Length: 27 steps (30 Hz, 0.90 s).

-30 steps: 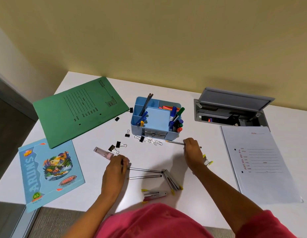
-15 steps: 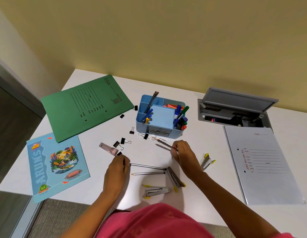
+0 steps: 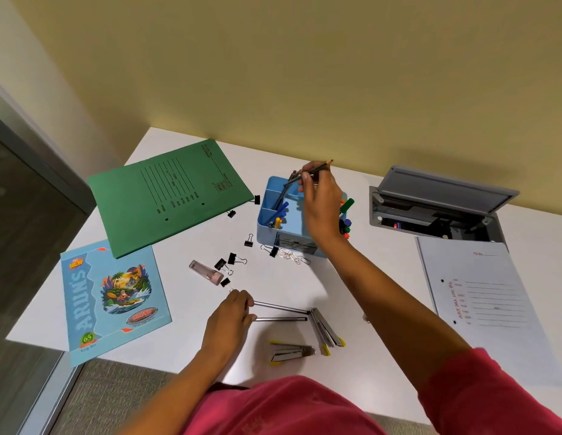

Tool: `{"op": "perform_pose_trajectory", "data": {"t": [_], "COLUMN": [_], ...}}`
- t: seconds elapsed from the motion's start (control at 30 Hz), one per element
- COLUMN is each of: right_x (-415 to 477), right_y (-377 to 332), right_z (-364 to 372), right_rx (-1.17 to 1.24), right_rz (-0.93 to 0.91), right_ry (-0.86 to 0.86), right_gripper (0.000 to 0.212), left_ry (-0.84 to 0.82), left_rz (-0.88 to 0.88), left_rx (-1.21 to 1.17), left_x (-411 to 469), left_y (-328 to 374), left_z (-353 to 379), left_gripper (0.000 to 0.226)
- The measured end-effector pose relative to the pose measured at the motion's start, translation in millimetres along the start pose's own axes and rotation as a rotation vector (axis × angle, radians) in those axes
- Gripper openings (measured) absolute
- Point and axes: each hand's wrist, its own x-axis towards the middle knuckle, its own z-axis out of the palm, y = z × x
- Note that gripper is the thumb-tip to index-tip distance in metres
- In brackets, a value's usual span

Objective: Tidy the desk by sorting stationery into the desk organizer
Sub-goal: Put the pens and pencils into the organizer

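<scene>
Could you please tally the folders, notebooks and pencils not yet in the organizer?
Flat card folders, green and white: 2
Blue illustrated notebook: 1
Thin grey pencils, one in right hand, two at left hand: 3
Total: 6

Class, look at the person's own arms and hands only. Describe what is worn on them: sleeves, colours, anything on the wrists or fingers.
The left hand and the right hand are bare: no gloves, rings or watch show. Both forearms are uncovered. A pinkish-red sleeve covers the right upper arm, matching the top at the bottom edge. No left sleeve is in view.
</scene>
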Motion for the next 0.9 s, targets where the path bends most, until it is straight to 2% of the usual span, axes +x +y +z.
{"op": "perform_pose_trajectory", "data": {"t": [0.2,0.33,0.43,0.57,0.73,0.83,0.9], "right_x": [6.6,3.0,3.2,2.9,-14.1,-36.5,-54.2], "right_y": [18.8,20.3,21.8,21.5,5.8,-8.9,-14.5], "right_z": [21.3,26.8,29.7,28.9,11.7,-3.8,-12.3], "right_rx": [-0.146,-0.154,-0.154,-0.112,-0.055,-0.066,-0.095], "right_rz": [0.048,0.087,0.118,0.160,0.103,0.067,0.001], "right_ry": [-0.168,-0.204,-0.227,-0.198,-0.093,-0.086,-0.143], "right_gripper": [0.015,0.014,0.017,0.020,0.019,0.017,0.015], "left_ry": [-0.018,-0.011,-0.013,-0.043,-0.034,0.050,0.138], "left_rz": [-0.001,0.000,0.008,0.008,-0.001,-0.001,0.017], "left_rx": [0.075,0.111,0.129,0.136,0.156,0.072,0.006], "left_x": [2.5,3.6,4.3,2.8,-1.7,-2.2,-1.2], "left_y": [-1.7,-3.0,-2.7,-2.8,-2.2,5.6,15.6], "left_z": [7.6,8.9,8.0,4.3,-1.3,-15.1,-31.3], "left_gripper": [0.014,0.007,0.013,0.013,0.015,0.020,0.018]}}
